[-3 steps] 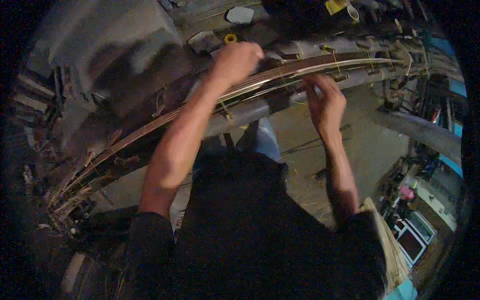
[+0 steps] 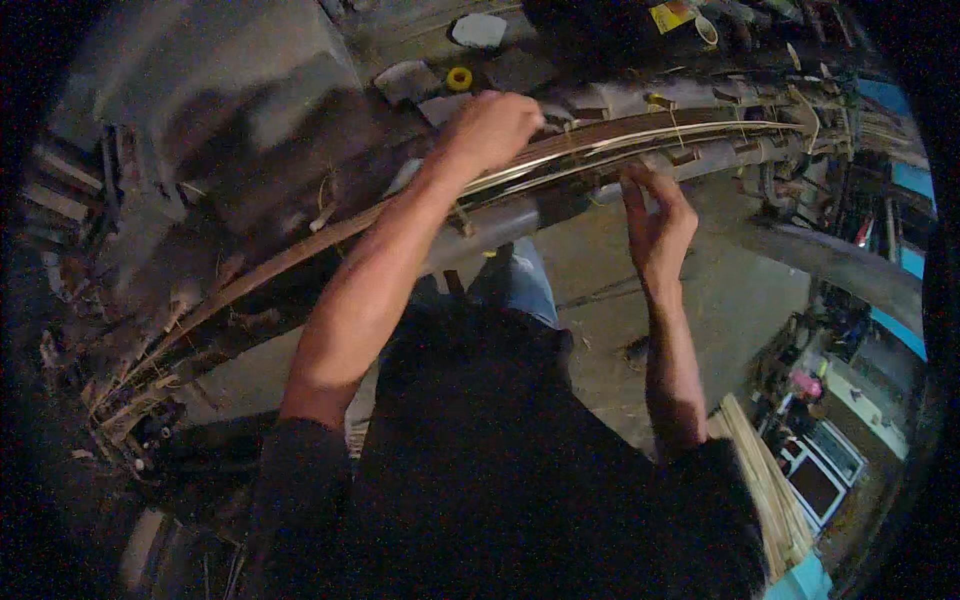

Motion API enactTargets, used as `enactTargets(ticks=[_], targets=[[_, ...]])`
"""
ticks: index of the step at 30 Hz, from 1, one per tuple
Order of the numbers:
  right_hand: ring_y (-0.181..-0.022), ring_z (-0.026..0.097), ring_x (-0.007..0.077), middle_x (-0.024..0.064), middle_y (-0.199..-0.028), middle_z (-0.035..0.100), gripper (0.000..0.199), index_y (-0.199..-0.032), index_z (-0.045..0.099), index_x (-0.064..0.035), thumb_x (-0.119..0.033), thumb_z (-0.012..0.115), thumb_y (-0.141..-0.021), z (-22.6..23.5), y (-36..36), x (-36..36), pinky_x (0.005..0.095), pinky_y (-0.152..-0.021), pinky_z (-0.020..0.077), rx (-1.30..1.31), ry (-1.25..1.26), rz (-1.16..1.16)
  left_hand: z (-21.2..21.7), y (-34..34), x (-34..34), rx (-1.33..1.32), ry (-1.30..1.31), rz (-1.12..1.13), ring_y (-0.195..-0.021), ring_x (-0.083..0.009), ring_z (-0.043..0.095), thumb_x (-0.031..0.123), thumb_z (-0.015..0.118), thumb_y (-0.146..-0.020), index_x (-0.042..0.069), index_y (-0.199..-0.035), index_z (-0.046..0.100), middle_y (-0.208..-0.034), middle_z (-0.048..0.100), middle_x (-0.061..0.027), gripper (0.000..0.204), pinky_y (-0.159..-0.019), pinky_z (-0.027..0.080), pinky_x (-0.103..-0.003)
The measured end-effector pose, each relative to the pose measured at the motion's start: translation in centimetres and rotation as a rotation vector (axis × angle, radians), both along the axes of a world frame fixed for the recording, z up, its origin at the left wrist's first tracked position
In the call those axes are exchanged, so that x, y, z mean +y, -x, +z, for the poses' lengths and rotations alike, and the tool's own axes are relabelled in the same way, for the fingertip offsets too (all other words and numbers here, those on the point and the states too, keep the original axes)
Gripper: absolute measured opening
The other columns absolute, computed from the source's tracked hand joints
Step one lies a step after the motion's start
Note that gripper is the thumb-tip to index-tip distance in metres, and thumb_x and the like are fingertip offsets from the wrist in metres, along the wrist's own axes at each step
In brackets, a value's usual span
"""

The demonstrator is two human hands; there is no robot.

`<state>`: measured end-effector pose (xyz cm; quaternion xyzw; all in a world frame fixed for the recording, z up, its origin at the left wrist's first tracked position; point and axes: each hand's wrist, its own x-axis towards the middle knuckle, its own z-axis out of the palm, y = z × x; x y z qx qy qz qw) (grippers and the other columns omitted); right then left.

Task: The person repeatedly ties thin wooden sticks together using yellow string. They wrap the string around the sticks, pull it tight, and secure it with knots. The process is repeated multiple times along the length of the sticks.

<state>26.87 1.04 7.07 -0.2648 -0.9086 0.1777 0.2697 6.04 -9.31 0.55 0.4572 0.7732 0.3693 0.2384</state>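
Note:
A bundle of long thin brown strips [image 2: 340, 232], with a few paler ones, runs across in front of me between two grey rails. Yellow ties hang around it on the right. My left hand [image 2: 492, 132] is closed over the far side of the bundle, beside the far rail [image 2: 602, 98]; whatever its fingers grip is hidden. On the near side, my right hand [image 2: 660, 215] is closed, thumb and fingertips drawn together at the bundle's lower edge, just above the near rail [image 2: 500, 228]. Anything in that pinch is too small to make out.
Beyond the far rail lie a yellow ring-shaped roll [image 2: 459, 78], a white slab [image 2: 479, 31] and a pale spoon [image 2: 706, 31]. Wooden pegs stick out along the rails. Pale slats [image 2: 760, 480] stand close by my right elbow.
My left hand has shifted a little to the right along the bundle. The right hand has moved slightly right and stays closed near the lower edge.

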Motion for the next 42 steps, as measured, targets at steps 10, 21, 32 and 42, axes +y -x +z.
enactTargets(ticks=[10, 21, 32, 42], targets=[[-0.079, 0.067, 0.0204, 0.0123, -0.085, 0.068, 0.010, -0.090, 0.067, -0.0030, -0.008, 0.065, -0.082, -3.4, -4.0, -12.6, 0.0312, -0.071, 0.0511, -0.295, 0.493, -0.172, -0.6, 9.0, -4.0, -0.072, -0.322, 0.098, -0.074, -0.0274, 0.065, 0.036, 0.055, -0.087, 0.009, -0.089, 0.068, -0.081, 0.068, -0.0119, 0.030, -0.069, 0.050, -0.038], [-0.077, 0.064, 0.0316, 0.0101, -0.085, 0.067, 0.025, -0.097, 0.067, -0.0108, -0.001, 0.066, -0.073, -1.8, 8.1, -0.6, 0.0360, -0.070, 0.0514, -0.681, -0.113, 0.357, 3.8, 7.3, -9.5, -0.301, -0.014, 0.115, -0.078, -0.0158, 0.064, 0.018, 0.059, -0.087, 0.001, -0.097, 0.064, -0.083, 0.068, -0.0083, 0.020, -0.074, 0.049, -0.031], [-0.081, 0.066, 0.0253, 0.0120, -0.091, 0.067, 0.015, -0.094, 0.067, -0.0039, -0.001, 0.063, -0.080, -9.9, -6.9, -11.1, 0.0341, -0.072, 0.0514, -0.696, 0.820, 0.591, 6.0, 7.7, -22.7, -0.096, 0.210, 0.565, -0.076, -0.0175, 0.065, 0.018, 0.068, -0.079, 0.005, -0.095, 0.063, -0.080, 0.068, -0.0067, 0.021, -0.070, 0.049, -0.032], [-0.074, 0.055, 0.0115, 0.0037, -0.079, 0.063, 0.019, -0.093, 0.065, 0.0001, -0.018, 0.062, -0.090, -7.1, 12.0, -20.2, 0.0270, -0.068, 0.0456, 0.182, 1.062, 0.071, 6.5, 8.2, -29.7, 0.078, -0.039, 0.770, -0.085, -0.0123, 0.061, 0.019, 0.062, -0.089, 0.005, -0.103, 0.064, -0.090, 0.067, -0.0052, 0.020, -0.077, 0.047, -0.027]])
